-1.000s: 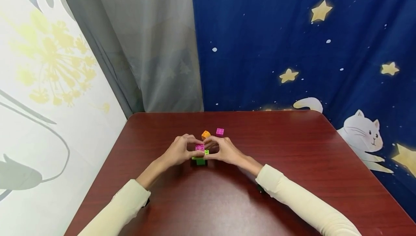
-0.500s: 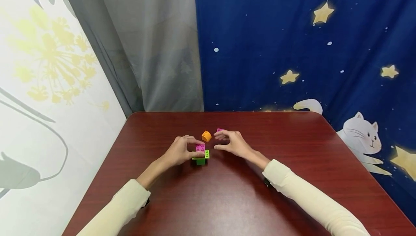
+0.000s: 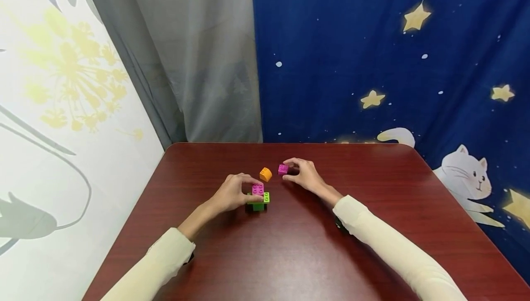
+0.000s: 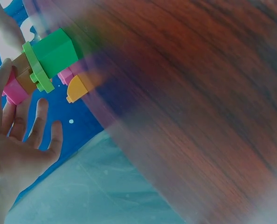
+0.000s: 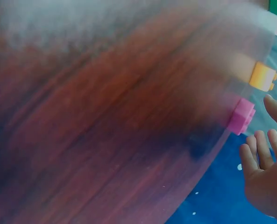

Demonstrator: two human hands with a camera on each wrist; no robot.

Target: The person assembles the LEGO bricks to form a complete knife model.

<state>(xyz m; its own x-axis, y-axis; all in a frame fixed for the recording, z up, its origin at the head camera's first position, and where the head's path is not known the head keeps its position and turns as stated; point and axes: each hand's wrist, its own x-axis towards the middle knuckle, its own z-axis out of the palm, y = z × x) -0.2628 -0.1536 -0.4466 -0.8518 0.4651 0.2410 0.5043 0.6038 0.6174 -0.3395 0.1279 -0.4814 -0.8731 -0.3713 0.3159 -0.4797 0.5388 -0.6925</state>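
Note:
My left hand (image 3: 232, 193) holds a pink brick (image 3: 258, 189) between thumb and fingers, at the top of a small stack. Under it, the left wrist view shows a brownish-orange brick (image 4: 24, 70), a lime green plate (image 4: 37, 67) and a green block (image 4: 55, 52) at the bottom. Behind and to the right, my right hand (image 3: 306, 175) has thumb and fingers spread near a loose magenta brick (image 3: 283, 169). In the right wrist view a gap shows between that hand and the magenta brick (image 5: 241, 116). An orange brick with a curved side (image 3: 266, 174) lies left of the magenta one.
The dark red-brown wooden table (image 3: 290, 255) carries everything. Beyond its far edge hang a grey curtain (image 3: 207, 61) and a blue curtain (image 3: 331, 61) with stars. A white patterned panel (image 3: 83, 153) stands along the left side.
My right hand has left the stack and moved right and away from me, to the loose magenta brick. My left hand has stayed on the stack's pink brick.

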